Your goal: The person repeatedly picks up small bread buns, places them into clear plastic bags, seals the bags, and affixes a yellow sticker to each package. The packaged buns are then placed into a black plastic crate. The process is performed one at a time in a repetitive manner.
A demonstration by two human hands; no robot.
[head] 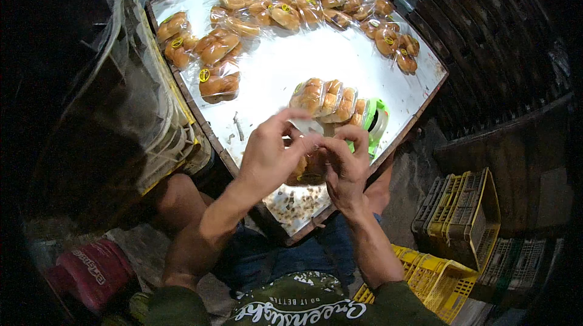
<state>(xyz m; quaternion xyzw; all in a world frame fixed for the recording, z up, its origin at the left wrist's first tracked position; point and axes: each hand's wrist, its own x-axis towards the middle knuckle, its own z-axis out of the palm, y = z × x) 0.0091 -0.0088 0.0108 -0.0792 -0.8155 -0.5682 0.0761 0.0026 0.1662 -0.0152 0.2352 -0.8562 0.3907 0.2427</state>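
My left hand (273, 153) and my right hand (348, 164) meet at the fingertips, pinching the top of a clear plastic bag. Brown bread (314, 171) inside that bag rests on the white tabletop below my fingers and is partly hidden by them. Just beyond my hands lie several bagged bread rolls (309, 94) in a row. Beside them, to the right, stands a green tape dispenser (375, 119), partly covered by my right hand. Motion blurs my fingers, so the bag's neck is hard to make out.
Many bagged buns (284, 14) cover the table's far side, with more bags (218, 80) at the left. A plastic-lined yellow crate (168, 94) adjoins the left edge. Yellow crates (478, 230) stand on the floor at right; a red gas cylinder (95, 271) is at lower left.
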